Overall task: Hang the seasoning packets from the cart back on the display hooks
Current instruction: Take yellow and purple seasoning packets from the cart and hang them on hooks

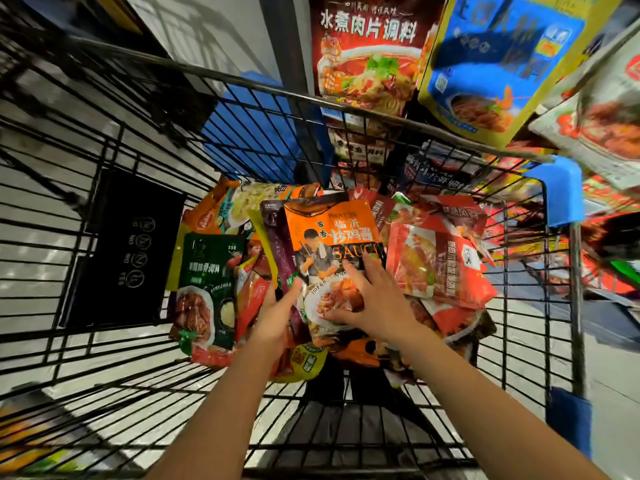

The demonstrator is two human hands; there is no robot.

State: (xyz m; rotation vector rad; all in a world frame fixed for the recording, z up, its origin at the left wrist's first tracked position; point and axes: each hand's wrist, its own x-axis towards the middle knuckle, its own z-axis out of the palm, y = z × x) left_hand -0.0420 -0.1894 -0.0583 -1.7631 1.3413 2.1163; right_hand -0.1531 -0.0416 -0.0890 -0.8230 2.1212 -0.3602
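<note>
both hands reach in the cart (450, 129) to lift the orange packet (332, 233): left hand (277, 313) pinches its edge, right hand (370, 299) lies on it, fingers spread.

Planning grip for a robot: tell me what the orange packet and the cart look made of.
Orange packet: flexible plastic film, glossy, going by its sheen, printed face and soft creases; an inner layer can't be told. Cart: dark coated metal wire, probably, from its thin rigid grid bars; blue corner guards look like moulded plastic.
</note>
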